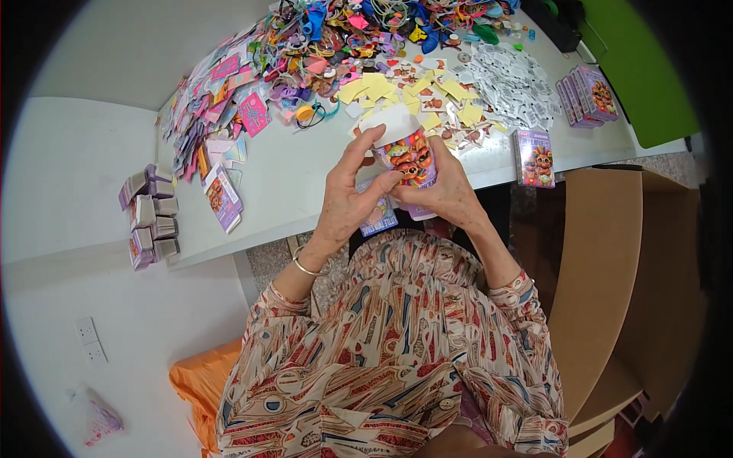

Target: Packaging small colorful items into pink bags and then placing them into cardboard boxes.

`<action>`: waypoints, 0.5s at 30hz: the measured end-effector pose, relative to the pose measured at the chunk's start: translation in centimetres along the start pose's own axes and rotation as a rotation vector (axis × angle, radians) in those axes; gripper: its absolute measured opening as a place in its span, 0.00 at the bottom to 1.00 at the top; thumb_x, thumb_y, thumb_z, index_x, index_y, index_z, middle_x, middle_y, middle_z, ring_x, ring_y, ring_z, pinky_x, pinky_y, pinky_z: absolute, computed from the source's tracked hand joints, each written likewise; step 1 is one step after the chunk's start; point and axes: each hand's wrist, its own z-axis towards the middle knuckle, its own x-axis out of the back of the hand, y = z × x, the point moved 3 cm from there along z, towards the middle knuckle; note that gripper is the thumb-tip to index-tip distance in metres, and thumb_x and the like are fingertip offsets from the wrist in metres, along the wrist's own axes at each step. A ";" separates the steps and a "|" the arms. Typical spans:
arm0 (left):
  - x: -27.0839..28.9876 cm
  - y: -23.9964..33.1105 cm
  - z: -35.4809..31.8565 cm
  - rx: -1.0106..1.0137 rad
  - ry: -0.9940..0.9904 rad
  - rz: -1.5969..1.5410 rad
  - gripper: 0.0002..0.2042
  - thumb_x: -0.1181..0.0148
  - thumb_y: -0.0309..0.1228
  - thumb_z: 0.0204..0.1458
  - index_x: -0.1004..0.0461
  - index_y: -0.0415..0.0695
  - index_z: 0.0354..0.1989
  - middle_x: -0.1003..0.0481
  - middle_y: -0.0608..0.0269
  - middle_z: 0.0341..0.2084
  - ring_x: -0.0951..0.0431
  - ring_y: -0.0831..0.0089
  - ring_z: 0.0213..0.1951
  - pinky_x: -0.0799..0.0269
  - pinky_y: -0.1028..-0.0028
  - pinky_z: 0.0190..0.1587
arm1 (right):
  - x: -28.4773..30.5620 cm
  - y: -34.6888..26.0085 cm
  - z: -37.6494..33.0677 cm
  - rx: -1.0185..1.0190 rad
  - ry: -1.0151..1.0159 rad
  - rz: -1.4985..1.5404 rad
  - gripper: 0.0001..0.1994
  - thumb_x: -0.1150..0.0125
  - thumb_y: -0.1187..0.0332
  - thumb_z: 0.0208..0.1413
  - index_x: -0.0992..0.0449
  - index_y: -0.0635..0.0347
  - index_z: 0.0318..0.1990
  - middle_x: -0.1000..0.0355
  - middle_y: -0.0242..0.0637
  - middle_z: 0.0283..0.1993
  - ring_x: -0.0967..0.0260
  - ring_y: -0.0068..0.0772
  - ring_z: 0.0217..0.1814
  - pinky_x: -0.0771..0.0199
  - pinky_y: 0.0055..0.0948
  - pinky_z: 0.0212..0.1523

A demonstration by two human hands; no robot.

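Between my two hands, above the table's front edge, is a small purple cardboard box (411, 158) printed with orange cartoon figures. Its white top flap (392, 122) stands open at the far end. My left hand (353, 187) grips the box from the left, thumb across its front and index finger up by the flap. My right hand (450, 179) closes round its right side and lower end. Just below the hands, a blue and purple printed packet (379, 216) shows partly. Whatever is inside the box is hidden.
Small colourful trinkets (366, 38) heap at the back, beside printed cards (217, 91), yellow paper pieces (458, 88) and white slips (511, 80). A closed box (536, 159) stands right, more boxes (588, 98) behind it. Open boxes (153, 217) stack left, near a flattened one (223, 197). A large carton (603, 267) stands lower right.
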 end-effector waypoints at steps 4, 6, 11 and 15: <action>0.0 -0.7 -0.1 0.139 -0.060 -0.270 0.30 0.37 0.20 0.50 0.38 0.40 0.63 0.33 0.59 0.57 0.32 0.72 0.56 0.31 0.70 0.55 | 0.2 0.2 -0.2 0.003 -0.144 0.386 0.31 0.26 0.73 0.41 0.34 0.64 0.55 0.26 0.35 0.47 0.29 0.22 0.46 0.28 0.25 0.50; -0.3 0.0 0.0 0.142 -0.017 -0.359 0.29 0.37 0.20 0.51 0.37 0.39 0.63 0.33 0.59 0.56 0.31 0.72 0.55 0.31 0.70 0.55 | 0.3 0.6 -0.2 -0.003 -0.171 0.389 0.31 0.26 0.74 0.41 0.33 0.64 0.55 0.26 0.34 0.47 0.29 0.20 0.46 0.28 0.25 0.50; -0.5 -0.1 -0.2 0.106 0.028 -0.442 0.25 0.37 0.21 0.53 0.34 0.36 0.60 0.32 0.61 0.54 0.29 0.74 0.52 0.30 0.72 0.53 | 0.4 0.7 -0.5 -0.053 -0.179 0.436 0.29 0.25 0.75 0.41 0.31 0.63 0.54 0.25 0.31 0.45 0.29 0.19 0.46 0.27 0.23 0.49; 1.2 -2.6 0.0 0.334 -0.303 -0.350 0.22 0.39 0.25 0.55 0.33 0.35 0.58 0.30 0.62 0.53 0.29 0.79 0.50 0.31 0.76 0.52 | 0.6 1.3 -0.9 -0.030 -0.215 0.381 0.30 0.24 0.73 0.40 0.30 0.61 0.54 0.25 0.30 0.45 0.30 0.19 0.45 0.28 0.25 0.49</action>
